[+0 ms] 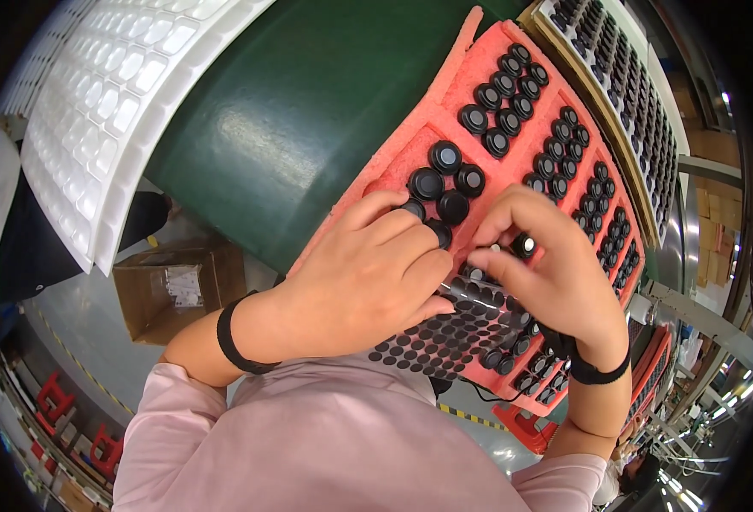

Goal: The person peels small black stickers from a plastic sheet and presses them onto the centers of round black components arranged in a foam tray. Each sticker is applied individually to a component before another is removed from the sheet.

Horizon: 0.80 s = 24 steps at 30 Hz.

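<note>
A clear sheet of black round stickers (432,341) lies in front of my body, its upper edge curled and shiny. My left hand (368,277) is closed over that edge, the thumb against the sheet; its bent forefinger is beside a black round part (426,183) in the tray. Thumb and forefinger of my right hand (547,260) come close together in a pinch just above the sheet's curled edge; whatever is between them is too small to make out. Another black round part (523,246) shows by the right palm. Both hands are over a pink foam tray (500,171).
Several black round parts (504,94) fill the tray's compartments. Behind it stands a tray of small dark parts (615,77). A green surface (257,119) stretches left, beside white moulded trays (129,85). A cardboard box (150,299) and red stools (103,448) stand below.
</note>
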Tool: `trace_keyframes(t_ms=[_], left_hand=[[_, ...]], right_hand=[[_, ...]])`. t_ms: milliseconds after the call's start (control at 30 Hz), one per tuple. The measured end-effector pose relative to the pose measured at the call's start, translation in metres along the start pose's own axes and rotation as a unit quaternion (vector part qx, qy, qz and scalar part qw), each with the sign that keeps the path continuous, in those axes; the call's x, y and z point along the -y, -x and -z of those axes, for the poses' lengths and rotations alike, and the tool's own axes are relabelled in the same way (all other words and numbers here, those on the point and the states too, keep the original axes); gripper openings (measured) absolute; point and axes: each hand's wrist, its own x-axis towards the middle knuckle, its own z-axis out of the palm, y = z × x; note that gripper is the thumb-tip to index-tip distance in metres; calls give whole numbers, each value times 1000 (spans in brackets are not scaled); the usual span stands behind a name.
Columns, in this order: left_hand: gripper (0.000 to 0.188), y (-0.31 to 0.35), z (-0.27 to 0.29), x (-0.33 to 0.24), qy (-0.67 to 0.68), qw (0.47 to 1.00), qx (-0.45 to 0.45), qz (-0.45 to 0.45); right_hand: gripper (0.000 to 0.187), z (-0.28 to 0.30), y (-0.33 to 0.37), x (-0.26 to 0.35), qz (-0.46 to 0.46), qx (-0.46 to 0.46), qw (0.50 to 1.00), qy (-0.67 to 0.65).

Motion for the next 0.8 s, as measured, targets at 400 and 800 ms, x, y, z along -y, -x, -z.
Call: trace_keyframes(t_ms=[400, 800], left_hand=[[17, -5, -13, -2, -79, 988, -125, -47], [32, -8, 4, 9, -64, 998, -23, -12]], right_hand=[[26, -9, 12, 15, 34, 3, 995, 93], [25, -8, -4, 11, 1, -6, 999, 39]])
